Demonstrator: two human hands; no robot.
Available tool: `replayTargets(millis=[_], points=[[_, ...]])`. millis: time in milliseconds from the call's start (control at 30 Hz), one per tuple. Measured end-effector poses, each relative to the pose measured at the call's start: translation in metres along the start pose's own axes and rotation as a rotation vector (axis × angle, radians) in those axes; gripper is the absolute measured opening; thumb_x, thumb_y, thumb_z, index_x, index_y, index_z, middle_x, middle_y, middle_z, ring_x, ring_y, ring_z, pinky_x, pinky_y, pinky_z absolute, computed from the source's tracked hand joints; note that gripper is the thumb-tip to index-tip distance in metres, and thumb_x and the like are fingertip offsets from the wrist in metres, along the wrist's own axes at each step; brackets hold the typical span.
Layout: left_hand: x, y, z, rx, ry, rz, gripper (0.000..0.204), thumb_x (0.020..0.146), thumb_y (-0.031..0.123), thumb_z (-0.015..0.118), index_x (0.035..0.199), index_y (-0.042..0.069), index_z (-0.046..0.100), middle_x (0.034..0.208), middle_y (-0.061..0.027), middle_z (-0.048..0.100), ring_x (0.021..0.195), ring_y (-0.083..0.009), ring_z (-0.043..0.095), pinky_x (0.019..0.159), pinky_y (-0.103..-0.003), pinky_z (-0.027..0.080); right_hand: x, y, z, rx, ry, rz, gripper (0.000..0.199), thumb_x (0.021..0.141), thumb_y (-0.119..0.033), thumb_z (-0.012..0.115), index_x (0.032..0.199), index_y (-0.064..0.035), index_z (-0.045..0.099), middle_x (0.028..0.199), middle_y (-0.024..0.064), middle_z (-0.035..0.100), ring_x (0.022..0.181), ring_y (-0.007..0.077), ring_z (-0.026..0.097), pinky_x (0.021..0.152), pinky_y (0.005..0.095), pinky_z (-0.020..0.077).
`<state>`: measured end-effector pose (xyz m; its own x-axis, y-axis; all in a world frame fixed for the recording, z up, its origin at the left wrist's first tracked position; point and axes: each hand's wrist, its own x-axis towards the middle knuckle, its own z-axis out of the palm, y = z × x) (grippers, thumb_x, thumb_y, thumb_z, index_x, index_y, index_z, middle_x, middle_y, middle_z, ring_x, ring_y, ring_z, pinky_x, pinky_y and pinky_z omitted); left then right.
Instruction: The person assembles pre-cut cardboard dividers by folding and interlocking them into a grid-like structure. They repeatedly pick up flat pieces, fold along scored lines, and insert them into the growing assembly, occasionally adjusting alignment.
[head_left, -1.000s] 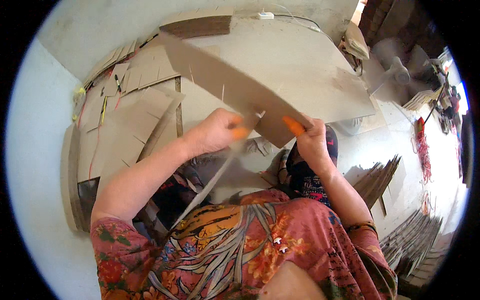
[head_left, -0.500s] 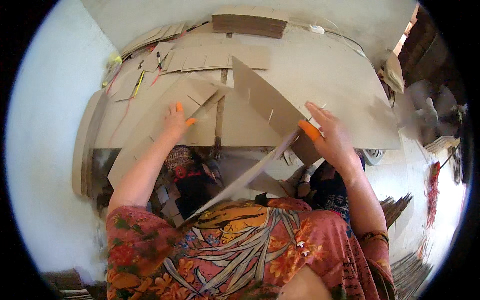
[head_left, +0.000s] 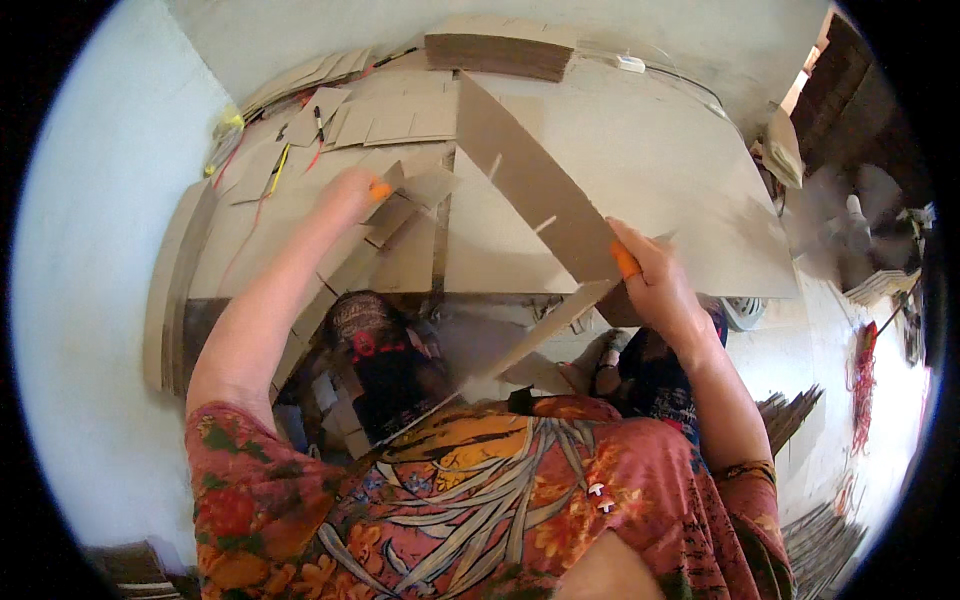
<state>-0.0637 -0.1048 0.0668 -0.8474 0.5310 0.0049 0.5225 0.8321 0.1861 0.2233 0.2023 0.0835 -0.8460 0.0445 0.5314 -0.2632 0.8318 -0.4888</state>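
Slanting toward the far middle of the table [head_left: 680, 170], a slotted cardboard strip [head_left: 530, 185] hung tilted above the surface, its near right end clamped in our right hand [head_left: 655, 280]. A second strip [head_left: 535, 338] met it there and ran near and left toward our lap; whether the two interlocked, we could not tell. A moment earlier our left hand [head_left: 352, 192] lay spread over the pieces at left; now it had closed, pinching a raised cardboard piece [head_left: 394, 179]. That gave each hand cardboard to handle, with the hands well apart. Beyond, we saw a black pen [head_left: 319, 123] at far left, a cardboard stack [head_left: 500, 52] at the far edge and a fan [head_left: 855, 220] at right.
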Motion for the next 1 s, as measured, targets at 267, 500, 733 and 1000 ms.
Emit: replayTargets(millis=[267, 500, 733, 1000], points=[[-0.029, 0.149, 0.002, -0.645, -0.46, 0.13, 0.036, 0.082, 0.032, 0.061, 0.091, -0.002, 0.064, 0.076, -0.0089, 0.061, 0.069, -0.0168, 0.059, 0.056, -0.033, 0.05, 0.002, -0.012, -0.005, -0.031, 0.026, -0.03, 0.041, 0.071, 0.004, 0.05, 0.11, -0.0022, 0.054, 0.075, 0.0213, 0.06, 0.068, 0.0395, 0.059, 0.059, 0.0439, 0.0475], [-0.033, 0.157, -0.002, -0.65, -0.406, 0.198, 0.046, 0.086, 0.04, 0.059, 0.106, -0.001, 0.061, 0.08, -0.0061, 0.062, 0.073, -0.0148, 0.059, 0.065, -0.029, 0.05, -0.011, 0.009, -0.007, -0.04, -0.191, 0.201, 0.036, 0.079, 0.0, 0.05, 0.114, -0.0021, 0.056, 0.074, 0.0266, 0.057, 0.069, 0.0422, 0.057, 0.064, 0.0433, 0.0461], [-0.028, -0.026, 0.098, 0.237, 0.245, -0.056, 0.051, 0.083, 0.038, 0.061, 0.112, -0.003, 0.056, 0.108, -0.0231, 0.059, 0.103, -0.0331, 0.057, 0.088, -0.043, 0.044, 0.002, 0.009, -0.001, -0.174, -0.354, 0.217, 0.058, 0.076, 0.002, 0.048, 0.132, -0.0059, 0.037, 0.072, 0.0234, 0.06, 0.071, 0.0408, 0.059, 0.064, 0.0474, 0.0466], [-0.02, -0.075, 0.073, 0.135, 0.128, -0.163, 0.02, 0.082, 0.016, 0.051, 0.089, -0.001, 0.059, 0.077, -0.0233, 0.061, 0.071, -0.0307, 0.064, 0.06, -0.044, 0.049, 0.018, 0.012, 0.011, -0.23, -0.434, 0.204, 0.058, 0.081, -0.002, 0.048, 0.136, -0.009, 0.032, 0.074, 0.0256, 0.059, 0.07, 0.042, 0.058, 0.064, 0.0484, 0.0468]])
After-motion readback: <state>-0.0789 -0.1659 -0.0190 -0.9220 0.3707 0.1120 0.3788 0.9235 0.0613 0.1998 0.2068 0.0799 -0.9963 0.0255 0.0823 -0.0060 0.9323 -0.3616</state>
